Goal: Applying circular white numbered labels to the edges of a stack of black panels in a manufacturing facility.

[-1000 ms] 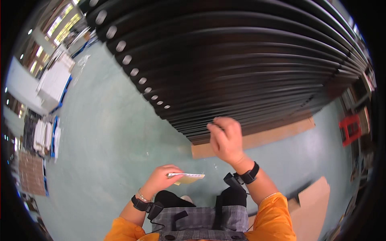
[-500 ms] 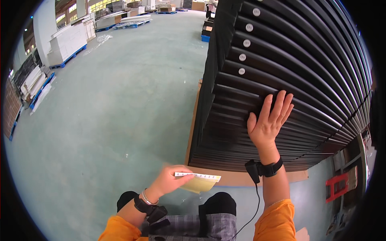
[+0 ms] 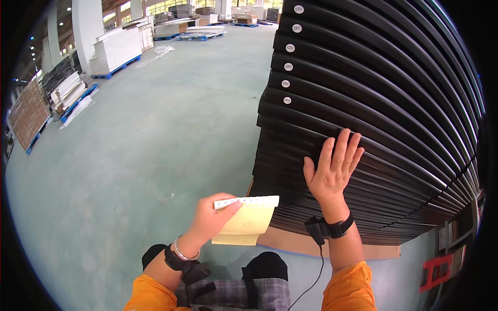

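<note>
My left hand (image 3: 213, 216) pinches a yellow sticker sheet (image 3: 248, 220) by its upper left corner, thumb on the front. Small round white labels run along the sheet's folded white top strip. To the right, my right hand (image 3: 333, 168) lies flat with fingers spread on a tall stack of black ribbed panels (image 3: 373, 140), holding nothing. Round white stickers (image 3: 289, 67) mark the left ends of several upper panels, one below another. Lower panels show no stickers.
Brown cardboard (image 3: 332, 246) lies under the stack. At the lower right stands a red plastic stool-like object (image 3: 436, 272) beside a shelf. White boards (image 3: 116, 49) on blue pallets line the far left. A black cable (image 3: 319, 269) hangs from my right wrist device.
The sticker sheet has been raised and tilted, so its yellow face shows. One more round sticker shows on the stack's lower row. My right hand stays on the panels as the view shifts.
</note>
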{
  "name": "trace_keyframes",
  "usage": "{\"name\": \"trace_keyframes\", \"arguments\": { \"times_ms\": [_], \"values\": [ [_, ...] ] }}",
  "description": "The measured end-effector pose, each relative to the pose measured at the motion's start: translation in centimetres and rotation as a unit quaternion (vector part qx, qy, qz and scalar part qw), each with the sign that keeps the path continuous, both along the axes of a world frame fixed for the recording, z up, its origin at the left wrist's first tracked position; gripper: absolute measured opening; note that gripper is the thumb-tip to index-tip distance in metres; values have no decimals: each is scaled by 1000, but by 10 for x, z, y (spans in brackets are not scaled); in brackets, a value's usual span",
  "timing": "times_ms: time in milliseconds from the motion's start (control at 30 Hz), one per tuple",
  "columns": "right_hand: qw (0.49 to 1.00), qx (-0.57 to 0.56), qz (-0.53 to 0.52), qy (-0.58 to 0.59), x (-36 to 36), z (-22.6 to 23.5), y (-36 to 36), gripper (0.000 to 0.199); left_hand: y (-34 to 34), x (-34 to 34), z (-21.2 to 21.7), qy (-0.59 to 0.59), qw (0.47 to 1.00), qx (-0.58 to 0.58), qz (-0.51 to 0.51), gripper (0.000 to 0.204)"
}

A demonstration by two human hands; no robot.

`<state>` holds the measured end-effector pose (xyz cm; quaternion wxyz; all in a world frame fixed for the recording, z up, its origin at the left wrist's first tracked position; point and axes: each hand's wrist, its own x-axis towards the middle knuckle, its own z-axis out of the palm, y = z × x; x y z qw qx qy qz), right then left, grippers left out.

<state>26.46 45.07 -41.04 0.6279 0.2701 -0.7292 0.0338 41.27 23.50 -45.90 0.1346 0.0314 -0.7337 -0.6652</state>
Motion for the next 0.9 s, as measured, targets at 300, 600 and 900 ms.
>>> {"name": "trace_keyframes", "arguments": {
  "times_ms": [300, 600, 900],
  "values": [
    [999, -21, 34, -14, 5, 2, 9, 59, -8, -3, 5, 18, 999, 4, 44, 17],
    [985, -32, 172, -6, 18, 0, 0, 31, -30, -23, -5, 15, 998, 53, -12, 15],
    [919, -9, 264, -293, 67, -28, -45, 21, -36, -18, 2, 17, 999, 11, -38, 12]
  ]
}}
